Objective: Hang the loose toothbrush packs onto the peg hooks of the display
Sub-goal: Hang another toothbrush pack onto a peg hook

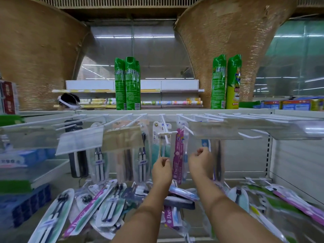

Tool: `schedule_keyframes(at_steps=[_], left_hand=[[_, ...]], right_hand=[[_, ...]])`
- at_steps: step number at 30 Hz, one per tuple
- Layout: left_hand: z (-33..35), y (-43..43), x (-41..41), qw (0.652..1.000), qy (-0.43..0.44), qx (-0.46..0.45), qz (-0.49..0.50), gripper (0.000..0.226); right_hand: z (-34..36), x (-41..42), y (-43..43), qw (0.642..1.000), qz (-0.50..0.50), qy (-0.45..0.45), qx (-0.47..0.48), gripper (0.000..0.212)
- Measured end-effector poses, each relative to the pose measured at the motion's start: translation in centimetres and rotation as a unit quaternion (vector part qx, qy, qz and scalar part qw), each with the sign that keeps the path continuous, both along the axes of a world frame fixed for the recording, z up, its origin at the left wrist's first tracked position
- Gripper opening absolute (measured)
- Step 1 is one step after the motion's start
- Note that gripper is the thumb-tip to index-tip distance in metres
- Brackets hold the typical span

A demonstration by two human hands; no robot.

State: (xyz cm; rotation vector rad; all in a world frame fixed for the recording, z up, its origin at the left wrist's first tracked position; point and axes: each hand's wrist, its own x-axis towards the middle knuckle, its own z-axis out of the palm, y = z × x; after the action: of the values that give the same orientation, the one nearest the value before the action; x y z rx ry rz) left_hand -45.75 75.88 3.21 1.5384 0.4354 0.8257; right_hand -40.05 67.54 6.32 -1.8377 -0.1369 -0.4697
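Our left hand (161,170) pinched the bottom of one teal toothbrush pack (158,145) (hanging vertical, header uppermost). Our right hand (199,159) curled just right of it, grip unclear.

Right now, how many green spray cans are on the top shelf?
5 green spray cans: three bunched left of centre, one mostly hidden; two side by side at right. Others may hide behind.

five green spray cans (130,83), three at 11 o'clock and two at 1 o'clock. about eight toothbrush packs (142,155) hang from the peg hooks (165,132). the loose packs (108,204) heaped at 6 o'clock overlap too much to count. two hands: left hand (162,170), right hand (199,161). one person's head (69,101) at 9 o'clock.
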Motion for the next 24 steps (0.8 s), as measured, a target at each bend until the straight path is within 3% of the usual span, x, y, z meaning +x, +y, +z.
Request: schedule_keyframes(at_steps=[4,7,12,16,20,24], left_hand=[[-1.7,0.3,-1.5,0.996,0.045,0.02,0.07,0.02],[-2.8,0.7,-2.7,0.98,0.115,0.053,0.15,0.016],[-3.1,2.3,-4.0,0.953,0.212,0.066,0.206,0.041],[-4.1,3.7,-4.2,0.947,0.257,0.049,0.184,0.056],[-4.5,4.0,-4.2,0.931,0.319,0.061,0.165,0.058],[-4.1,3.6,-4.4,0.922,0.347,0.058,0.162,0.058]], right_hand=[[-2.4,-1.7,-0.5,0.991,0.064,0.023,-0.117,0.016],[-4.5,-1.7,-0.3,0.957,0.127,0.051,-0.254,0.018],[-6.6,-0.9,1.0,0.895,0.168,0.104,-0.401,0.031],[-7.2,-0.7,1.4,0.875,0.17,0.131,-0.435,0.042],[-7.7,-0.8,1.7,0.862,0.135,0.14,-0.467,0.067],[-7.2,-1.2,1.4,0.849,0.145,0.124,-0.493,0.06]])
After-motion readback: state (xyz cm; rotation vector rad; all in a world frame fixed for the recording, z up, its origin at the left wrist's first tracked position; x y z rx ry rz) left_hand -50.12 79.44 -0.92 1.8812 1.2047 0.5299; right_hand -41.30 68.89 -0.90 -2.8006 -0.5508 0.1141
